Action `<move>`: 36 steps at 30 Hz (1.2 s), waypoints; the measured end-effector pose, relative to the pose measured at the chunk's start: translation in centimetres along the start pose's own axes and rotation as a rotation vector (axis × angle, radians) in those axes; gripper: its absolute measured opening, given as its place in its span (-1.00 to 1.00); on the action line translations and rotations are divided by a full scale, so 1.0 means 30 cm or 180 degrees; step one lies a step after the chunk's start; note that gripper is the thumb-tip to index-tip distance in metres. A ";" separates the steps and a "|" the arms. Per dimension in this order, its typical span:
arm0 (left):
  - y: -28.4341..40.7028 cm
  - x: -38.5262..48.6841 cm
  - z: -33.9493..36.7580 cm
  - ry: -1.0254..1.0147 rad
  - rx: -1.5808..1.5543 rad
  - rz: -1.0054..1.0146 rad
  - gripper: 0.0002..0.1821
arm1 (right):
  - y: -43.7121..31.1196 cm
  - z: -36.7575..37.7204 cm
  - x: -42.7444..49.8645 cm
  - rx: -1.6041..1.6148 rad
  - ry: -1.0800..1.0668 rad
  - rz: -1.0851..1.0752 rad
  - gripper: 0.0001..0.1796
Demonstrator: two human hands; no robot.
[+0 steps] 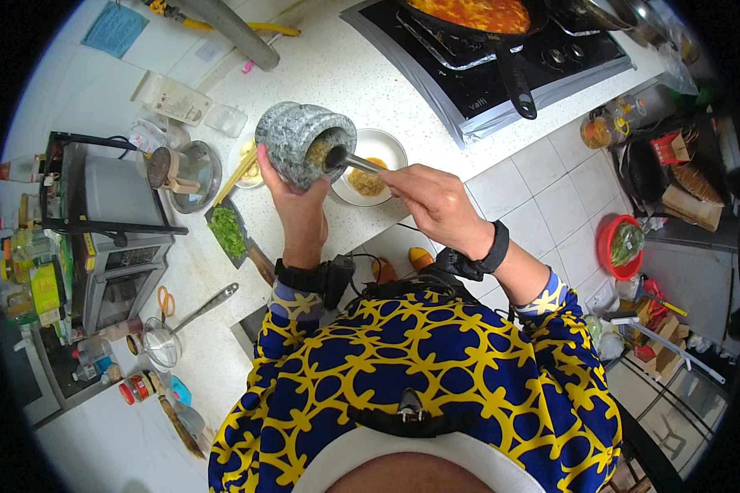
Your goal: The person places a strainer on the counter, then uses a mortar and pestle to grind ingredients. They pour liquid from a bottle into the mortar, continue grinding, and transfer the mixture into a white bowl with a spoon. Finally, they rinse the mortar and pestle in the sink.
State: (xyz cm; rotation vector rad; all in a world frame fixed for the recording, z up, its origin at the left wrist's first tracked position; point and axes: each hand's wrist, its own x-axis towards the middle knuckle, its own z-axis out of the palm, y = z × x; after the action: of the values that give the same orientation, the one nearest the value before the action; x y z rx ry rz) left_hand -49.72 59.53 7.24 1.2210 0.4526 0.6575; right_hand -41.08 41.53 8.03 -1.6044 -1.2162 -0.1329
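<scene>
My left hand grips a grey speckled stone mortar from below and its near side. The mortar is tipped, with its mouth facing right and a little of a brownish mash showing inside. My right hand holds a metal spoon by its handle, the spoon's bowl inside the mortar's mouth. Below and to the right of that mouth, a white dish stands on the counter with a mound of brownish mash in it. The mortar hides part of the dish.
A cleaver bearing chopped greens lies left, near chopsticks across a plate of pale pieces. On the cooktop is a pan of red-orange food, its handle jutting towards me. A wire skimmer and scissors lie lower left.
</scene>
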 end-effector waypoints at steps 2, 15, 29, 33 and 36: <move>-0.010 0.007 -0.002 0.0008 -0.0023 0.0059 0.09 | -0.003 -0.023 -0.021 -0.0056 -0.0053 0.0077 -0.75; -0.089 0.026 -0.041 0.0065 -0.0024 0.0227 0.08 | 0.025 0.044 0.025 0.0122 0.0222 -0.0063 -0.69; -0.051 0.010 -0.014 0.0119 0.0498 0.0480 0.14 | 0.007 -0.026 -0.066 0.0138 0.0049 0.0207 -0.74; -0.057 0.006 -0.010 0.0092 0.0546 0.0598 0.13 | -0.009 -0.049 -0.073 0.0206 0.0169 0.0200 -0.76; -0.061 0.009 -0.002 0.0053 0.0560 0.0613 0.12 | 0.010 -0.010 -0.036 0.0183 0.0288 0.0095 -0.77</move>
State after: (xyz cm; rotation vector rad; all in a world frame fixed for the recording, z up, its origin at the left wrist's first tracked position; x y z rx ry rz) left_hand -49.16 59.39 5.48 1.4390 0.4164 0.8053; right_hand -41.25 40.65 7.29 -1.5496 -1.1167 -0.1486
